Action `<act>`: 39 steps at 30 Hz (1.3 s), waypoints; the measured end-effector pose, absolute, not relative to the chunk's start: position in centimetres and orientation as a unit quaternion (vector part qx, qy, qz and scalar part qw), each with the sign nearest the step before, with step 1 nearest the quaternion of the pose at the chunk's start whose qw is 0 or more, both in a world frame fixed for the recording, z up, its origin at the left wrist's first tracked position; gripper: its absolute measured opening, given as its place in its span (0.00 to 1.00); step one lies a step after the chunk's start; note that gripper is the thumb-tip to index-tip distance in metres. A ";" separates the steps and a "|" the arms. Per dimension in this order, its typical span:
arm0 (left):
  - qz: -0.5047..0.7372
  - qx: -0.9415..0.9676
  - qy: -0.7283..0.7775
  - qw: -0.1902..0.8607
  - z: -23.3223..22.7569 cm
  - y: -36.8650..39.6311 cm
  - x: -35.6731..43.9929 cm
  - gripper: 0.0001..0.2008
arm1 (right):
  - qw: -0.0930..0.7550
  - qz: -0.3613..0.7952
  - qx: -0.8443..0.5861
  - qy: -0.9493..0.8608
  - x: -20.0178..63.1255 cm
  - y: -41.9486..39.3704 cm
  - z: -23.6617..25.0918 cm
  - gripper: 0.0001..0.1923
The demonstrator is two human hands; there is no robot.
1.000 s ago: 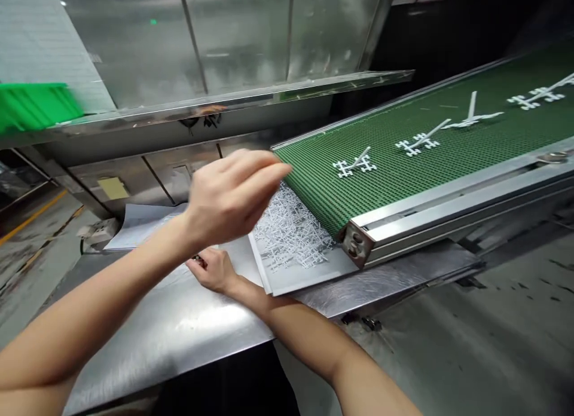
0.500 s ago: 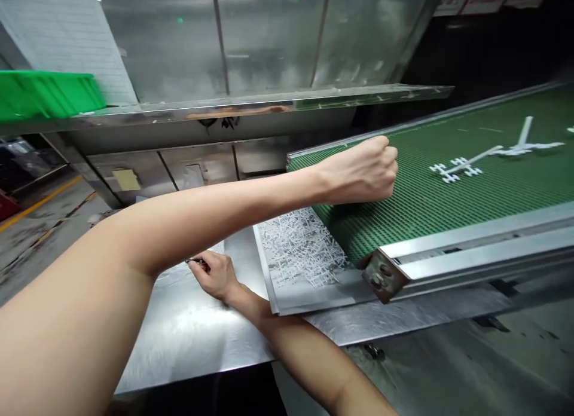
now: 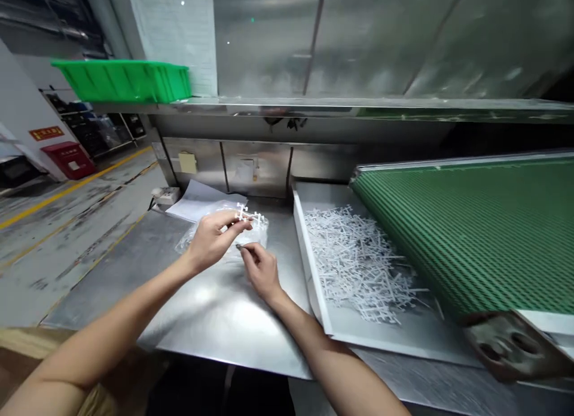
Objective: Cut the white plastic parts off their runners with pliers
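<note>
the left hand [image 3: 210,239] pinches a white plastic part [image 3: 249,216] at its fingertips and holds it up over the surface [image 3: 215,308], so the right hand [image 3: 260,268], closed on a small dark tool [image 3: 240,247], can reach it from just below.

My steel desk [image 3: 210,320] carries a clear bag [image 3: 197,236] at 11 o'clock, papers [image 3: 197,201] behind it, and a tray [image 3: 381,335] at 2 o'clock.
</note>
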State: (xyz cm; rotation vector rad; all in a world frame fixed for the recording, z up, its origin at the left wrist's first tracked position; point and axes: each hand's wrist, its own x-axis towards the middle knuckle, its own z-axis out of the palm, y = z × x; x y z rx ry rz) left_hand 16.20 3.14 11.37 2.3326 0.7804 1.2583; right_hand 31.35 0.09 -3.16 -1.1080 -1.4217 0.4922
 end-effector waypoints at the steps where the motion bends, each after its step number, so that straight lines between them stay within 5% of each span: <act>1: 0.460 0.813 0.297 0.198 10.1 3.2 14.8 0.13 | 0.595 0.214 -0.481 -0.607 31.4 0.0 -3.1 0.16; 6: 0.472 0.784 0.341 0.215 5.7 4.4 11.7 0.08 | 0.605 0.224 -0.512 -0.567 32.0 0.2 -3.5 0.15; 13: 0.440 0.719 0.335 0.422 -0.2 5.8 13.6 0.09 | 0.626 0.222 -0.537 -0.520 33.3 1.0 -4.5 0.17; 28: 0.434 0.852 0.213 0.199 -1.6 5.0 12.6 0.06 | 0.580 0.191 -0.541 -0.579 33.3 -0.9 -3.3 0.08; 39: 0.421 0.870 0.210 0.150 -1.6 5.0 12.7 0.09 | 0.561 0.130 -0.516 -0.634 32.9 -1.1 -2.1 0.04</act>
